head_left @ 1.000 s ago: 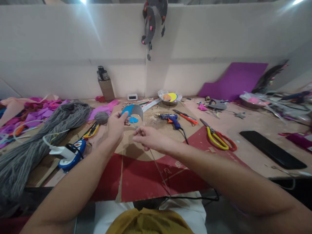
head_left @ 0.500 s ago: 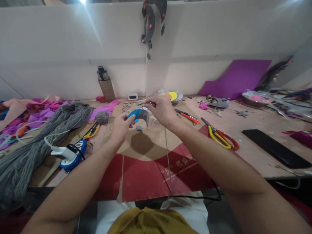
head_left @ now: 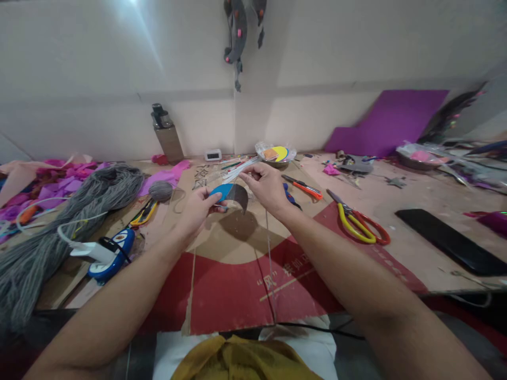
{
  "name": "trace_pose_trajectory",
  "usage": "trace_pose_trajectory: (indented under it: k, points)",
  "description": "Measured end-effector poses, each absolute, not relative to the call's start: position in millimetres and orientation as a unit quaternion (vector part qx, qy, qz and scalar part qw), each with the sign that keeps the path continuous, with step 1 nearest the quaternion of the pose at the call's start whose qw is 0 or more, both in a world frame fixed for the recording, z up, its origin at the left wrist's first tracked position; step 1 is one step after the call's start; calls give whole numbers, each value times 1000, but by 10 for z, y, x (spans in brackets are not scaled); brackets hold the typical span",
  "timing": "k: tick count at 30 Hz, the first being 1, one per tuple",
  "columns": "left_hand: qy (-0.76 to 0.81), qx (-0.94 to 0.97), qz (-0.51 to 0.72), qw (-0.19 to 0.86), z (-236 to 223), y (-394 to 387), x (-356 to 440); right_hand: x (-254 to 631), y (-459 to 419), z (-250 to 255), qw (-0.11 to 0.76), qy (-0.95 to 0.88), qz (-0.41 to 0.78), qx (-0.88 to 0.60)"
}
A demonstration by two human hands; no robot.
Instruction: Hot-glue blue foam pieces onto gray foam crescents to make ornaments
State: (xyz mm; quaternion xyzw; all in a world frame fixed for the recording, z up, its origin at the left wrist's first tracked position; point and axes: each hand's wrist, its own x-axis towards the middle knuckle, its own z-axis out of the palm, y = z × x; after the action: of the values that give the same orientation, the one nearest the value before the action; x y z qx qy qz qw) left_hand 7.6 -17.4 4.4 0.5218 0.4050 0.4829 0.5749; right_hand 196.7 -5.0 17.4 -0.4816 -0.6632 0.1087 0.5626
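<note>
My left hand (head_left: 200,208) is closed on the blue end of a curved crescent piece (head_left: 221,192), thumb on top. Grey yarn (head_left: 239,197) covers the crescent's right part, which bends downward. Just to the right, above the wrapped part, my right hand (head_left: 264,184) is closed in a pinch, with a thin strand, hard to see, between fingertips and crescent. A grey strand (head_left: 269,245) runs down over the cardboard (head_left: 222,285) below my right hand. Both hands are over this brown and red cardboard.
At left lie a grey yarn skein (head_left: 106,192), a small yarn ball (head_left: 161,190) and a blue power strip (head_left: 114,256). At right are scissors (head_left: 358,221), a red-orange cutter (head_left: 304,187) and a black phone-like slab (head_left: 449,240). A bowl (head_left: 279,153) stands behind.
My right hand has moved slightly right and down. The crescent has turned so more of its grey-wrapped side shows. A dark blue item now shows beside my right wrist. The view has shifted slightly.
</note>
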Motion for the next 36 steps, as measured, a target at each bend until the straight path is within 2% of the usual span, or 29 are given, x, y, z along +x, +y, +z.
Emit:
trace_pose_trajectory:
  k: [7,28,36]
  points:
    - [397,528,454,598,97,-231,89,1962,-74,136,597,-641,124,-465]
    - [357,567,447,592,184,-288,127,1896,-66,81,618,-641,235,-389]
    - [345,599,429,582,179,-283,114,1882,-85,64,635,-638,229,-371]
